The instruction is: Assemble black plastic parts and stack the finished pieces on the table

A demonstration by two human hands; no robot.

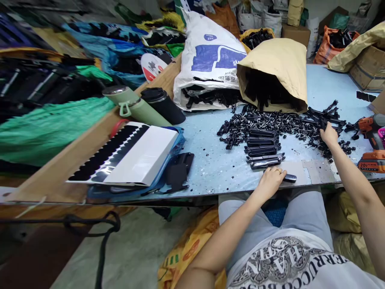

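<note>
My left hand is closed on a dark elongated part near the table's front edge. Just beyond it, several similar black parts lie stacked in a row. My right hand reaches into the right end of a pile of black pieces and small screws; its fingertips touch black parts there, and what they hold, if anything, is too small to tell.
An orange cordless drill stands at the right. Behind the pile lie an open paper bag and a white sack. Two tumblers and a white box are on the left of the blue table.
</note>
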